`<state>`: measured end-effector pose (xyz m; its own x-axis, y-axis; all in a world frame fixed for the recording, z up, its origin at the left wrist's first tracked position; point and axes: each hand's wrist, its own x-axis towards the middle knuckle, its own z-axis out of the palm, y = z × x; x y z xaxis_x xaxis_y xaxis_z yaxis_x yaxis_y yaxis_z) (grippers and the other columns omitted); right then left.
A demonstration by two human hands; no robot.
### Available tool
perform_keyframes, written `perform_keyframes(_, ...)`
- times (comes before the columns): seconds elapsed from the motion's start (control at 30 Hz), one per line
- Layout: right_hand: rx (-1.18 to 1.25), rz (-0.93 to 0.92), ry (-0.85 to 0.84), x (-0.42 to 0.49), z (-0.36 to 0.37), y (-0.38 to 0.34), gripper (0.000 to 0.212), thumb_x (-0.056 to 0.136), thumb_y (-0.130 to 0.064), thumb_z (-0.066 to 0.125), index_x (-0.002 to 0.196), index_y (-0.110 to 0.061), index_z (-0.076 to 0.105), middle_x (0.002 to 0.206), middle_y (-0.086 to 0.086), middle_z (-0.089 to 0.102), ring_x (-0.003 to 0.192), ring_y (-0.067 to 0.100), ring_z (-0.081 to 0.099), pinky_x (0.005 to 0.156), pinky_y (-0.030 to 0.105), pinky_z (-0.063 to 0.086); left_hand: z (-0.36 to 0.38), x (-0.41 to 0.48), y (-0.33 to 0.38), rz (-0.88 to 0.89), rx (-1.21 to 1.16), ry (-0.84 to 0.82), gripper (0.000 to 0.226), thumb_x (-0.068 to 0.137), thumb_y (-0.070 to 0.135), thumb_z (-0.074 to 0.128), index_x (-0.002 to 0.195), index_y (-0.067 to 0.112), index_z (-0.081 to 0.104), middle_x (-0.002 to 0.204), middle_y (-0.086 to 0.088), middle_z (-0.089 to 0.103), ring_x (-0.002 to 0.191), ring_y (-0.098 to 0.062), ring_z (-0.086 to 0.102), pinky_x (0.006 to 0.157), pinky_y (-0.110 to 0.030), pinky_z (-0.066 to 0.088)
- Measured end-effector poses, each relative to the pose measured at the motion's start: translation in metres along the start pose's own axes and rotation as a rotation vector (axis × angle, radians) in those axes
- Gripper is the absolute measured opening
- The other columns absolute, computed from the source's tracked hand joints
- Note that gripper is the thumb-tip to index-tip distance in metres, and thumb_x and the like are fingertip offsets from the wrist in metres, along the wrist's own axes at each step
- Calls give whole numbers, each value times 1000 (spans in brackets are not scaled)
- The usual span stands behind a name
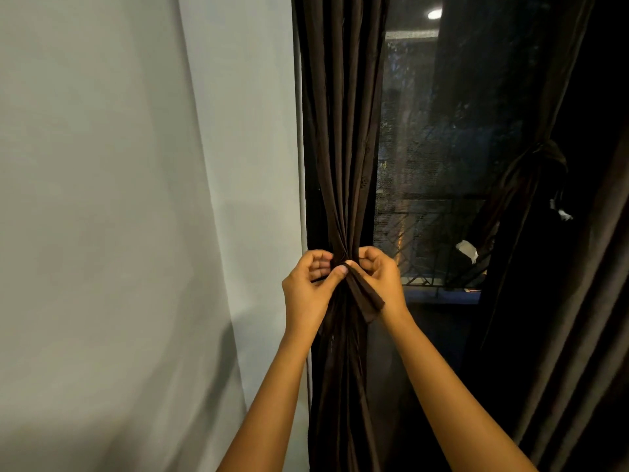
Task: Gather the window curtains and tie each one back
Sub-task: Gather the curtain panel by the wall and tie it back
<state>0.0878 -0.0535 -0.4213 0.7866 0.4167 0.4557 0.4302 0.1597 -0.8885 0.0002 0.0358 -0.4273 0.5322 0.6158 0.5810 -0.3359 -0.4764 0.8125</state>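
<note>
Brown cloth, soft and pleated: the left curtain (pixel 340 148) hangs at the left edge of the window (pixel 425 148), beside the pale wall (pixel 136 199), and is bunched to a narrow waist at mid-height. Head view only. The fabric looks limp and fairly light, not slippery, but the folds would likely spread if the waist is let go. Best hold is right at the cinch, where the tie-back (pixel 366 298) crosses. The left hand (pixel 308 284) reaches up from below, fingers curled round the bunched folds, thumb pressed on the tie-back at centre. The right hand (pixel 381 277) mirrors it, fingers curled, pinching the tie-back, whose loose end hangs beside that wrist. Both forearms are raised, thumbs close together. The knot looks unfinished. The right curtain (pixel 524 178) across the window is tied back.
</note>
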Motion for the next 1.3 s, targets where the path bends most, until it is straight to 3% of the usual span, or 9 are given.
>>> perform_keyframes(0.1,-8,-14,-3,-6,-4,-4,18,91,-2,54,79,-14,60,72,4,66,71,11,65,73,26,51,2,1,4,8,38,35,24,76,27,78,95,22,65,89,19,65,80,10,62,67,-5,47)
perform_keyframes(0.2,15,-68,-44,-10,-6,-6,23,85,6,61,88,-16,56,78,0,60,71,-3,60,72,14,48,4,3,4,1,45,54,25,75,30,78,94,19,68,87,15,67,79,9,63,68,-4,46)
perform_keyframes(0.37,114,-64,-86,-24,-9,-13,30,84,6,63,90,-23,60,84,-9,64,80,-5,62,76,13,49,5,7,4,-5,89,91,21,76,30,77,91,16,70,82,12,67,74,6,63,67,-2,45)
perform_keyframes(0.5,200,-30,-75,-26,-10,-14,23,85,-2,66,87,-24,60,75,-19,69,75,-14,62,69,6,47,5,7,2,3,83,64,18,77,24,77,92,16,71,78,15,65,72,11,62,68,-3,47)
perform_keyframes(0.6,107,-28,60,-20,-6,-9,16,86,-11,68,98,-18,61,88,-16,63,77,-21,58,74,5,47,3,8,1,4,66,17,22,76,23,78,95,14,72,82,13,67,75,10,64,72,-5,48)
perform_keyframes(0.87,-21,-27,151,-11,-1,-3,9,94,-14,56,102,-16,59,92,-5,58,91,6,54,70,-1,39,-7,26,0,71,216,-126,15,83,7,65,96,13,70,85,6,69,77,4,64,75,-9,51)
perform_keyframes(1.0,-46,-79,146,-14,2,-4,10,95,-10,52,99,-18,56,78,-10,56,75,6,52,68,12,43,-5,35,-7,38,197,-178,17,91,8,49,95,16,64,83,1,67,77,-13,66,73,-26,57)
perform_keyframes(1.13,-51,-78,193,-12,3,-4,9,96,-11,52,99,-18,55,79,-14,54,72,-2,51,64,2,39,2,32,-10,-56,91,-228,19,98,15,42,99,15,62,87,-4,66,81,-15,65,74,-24,56)
perform_keyframes(1.3,-46,-50,217,-10,2,-4,10,96,-10,51,98,-19,55,83,-17,54,82,2,54,79,18,38,6,22,-22,206,265,-229,17,97,27,49,99,14,58,91,0,63,82,-3,59,72,-14,48)
